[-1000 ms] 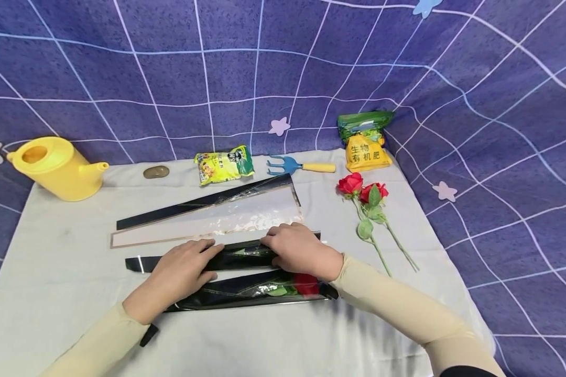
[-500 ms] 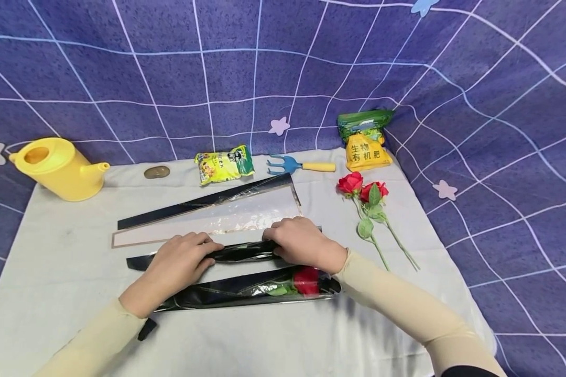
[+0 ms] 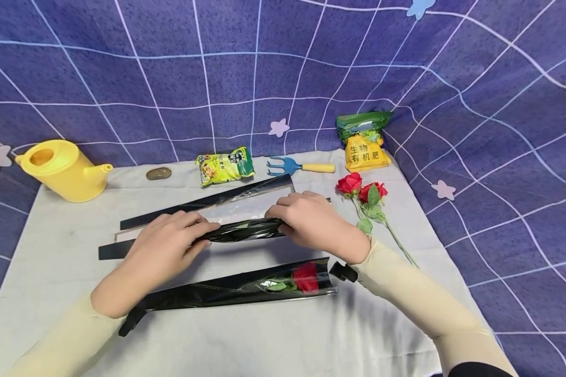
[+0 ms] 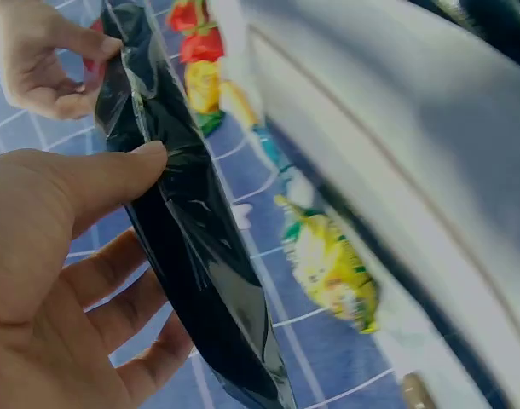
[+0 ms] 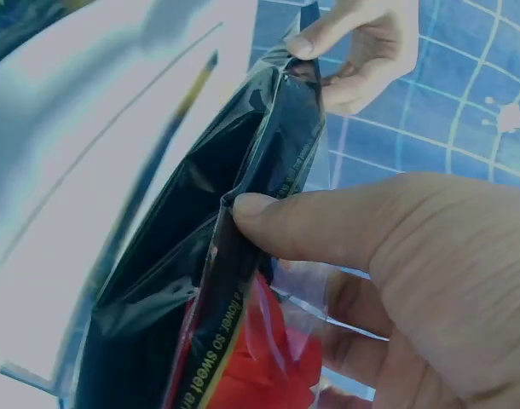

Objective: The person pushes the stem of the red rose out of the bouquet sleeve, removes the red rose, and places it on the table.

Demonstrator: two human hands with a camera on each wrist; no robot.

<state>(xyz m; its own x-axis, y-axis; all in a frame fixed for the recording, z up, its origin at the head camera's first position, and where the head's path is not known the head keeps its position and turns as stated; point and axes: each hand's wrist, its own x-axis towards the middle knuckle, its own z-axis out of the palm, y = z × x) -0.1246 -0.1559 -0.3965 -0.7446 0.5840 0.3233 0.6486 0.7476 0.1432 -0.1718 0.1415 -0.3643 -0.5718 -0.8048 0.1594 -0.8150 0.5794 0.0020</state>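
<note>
Both hands hold a black flower sleeve (image 3: 247, 230) raised over the table. My left hand (image 3: 162, 246) pinches its left part, thumb (image 4: 115, 175) on the near face and fingers behind. Near the right end, my right hand (image 3: 318, 225) pinches the sleeve's edge between thumb (image 5: 303, 223) and fingers. Red petals (image 5: 264, 354) and printed lettering show through the clear side in the right wrist view. Closer to the person lies another black sleeve (image 3: 207, 290) with a red rose (image 3: 305, 277) inside. Behind the hands lies a flat sleeve (image 3: 245, 195), partly hidden by them.
Two loose red roses (image 3: 349, 183) lie at the right. Along the back stand or lie a yellow watering can (image 3: 71, 175), a brown stone-like object (image 3: 158, 173), a yellow-green packet (image 3: 225, 166), a blue hand fork (image 3: 290, 166) and a yellow-green bag (image 3: 365, 149).
The hands have lifted the middle sleeve off the table and moved it toward the back, over the flat sleeve. The sleeve with the rose in front is now more exposed.
</note>
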